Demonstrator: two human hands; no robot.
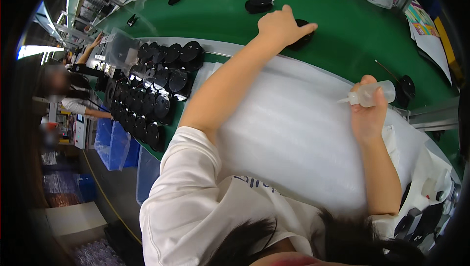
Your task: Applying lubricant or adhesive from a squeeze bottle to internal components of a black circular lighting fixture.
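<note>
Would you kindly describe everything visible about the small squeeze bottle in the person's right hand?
The squeeze bottle is small, translucent whitish, apparently soft plastic, with a tapered white nozzle. It lies nearly horizontal, the nozzle pointing to the picture's left, above the white foam sheet by the green conveyor belt. The right hand holds it from below, fingers wrapped round its body. Its contents cannot be made out.

White short-sleeved shirt (196, 207), bare forearms, dark hair (342, 241).
</note>
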